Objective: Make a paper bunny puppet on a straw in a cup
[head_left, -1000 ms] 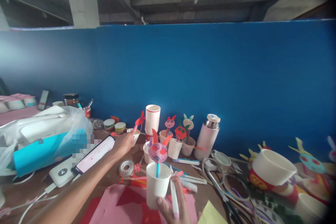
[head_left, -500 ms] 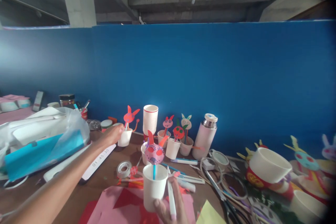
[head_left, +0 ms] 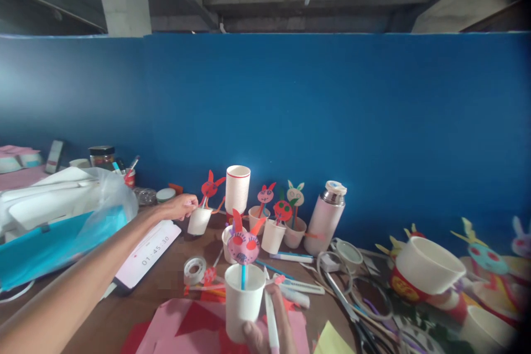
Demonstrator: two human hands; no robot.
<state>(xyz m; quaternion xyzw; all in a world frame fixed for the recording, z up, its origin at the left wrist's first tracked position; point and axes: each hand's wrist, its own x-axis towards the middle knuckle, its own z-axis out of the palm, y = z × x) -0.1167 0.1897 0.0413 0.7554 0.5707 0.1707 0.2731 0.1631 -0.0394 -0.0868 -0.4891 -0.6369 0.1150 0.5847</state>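
- The left hand [head_left: 179,207] is stretched out to 11 o'clock, with its fingertips pinched on the rim of the far cup [head_left: 199,221].
- A red rabbit [head_left: 210,188] on a stick stands in that cup.
- The far cup is just beside the cup stack [head_left: 238,188], at its 8 o'clock. I cannot tell whether it rests on the table [head_left: 166,287] or is lifted.
- A phone [head_left: 149,251] lies at the far cup's 8 o'clock.
- The right hand [head_left: 265,336] is at the bottom edge, with its fingers curled round the near cup [head_left: 243,304]. It also grips a pen [head_left: 271,323] between the fingers.
- A pink rabbit face [head_left: 243,244] on a blue straw stands upright in the near cup.
- A tape roll [head_left: 193,270] lies at the near cup's 10 o'clock.
- A flask [head_left: 326,215] stands at the near cup's 1 o'clock.
- Pink paper [head_left: 174,326] lies at the near cup's 8 o'clock.
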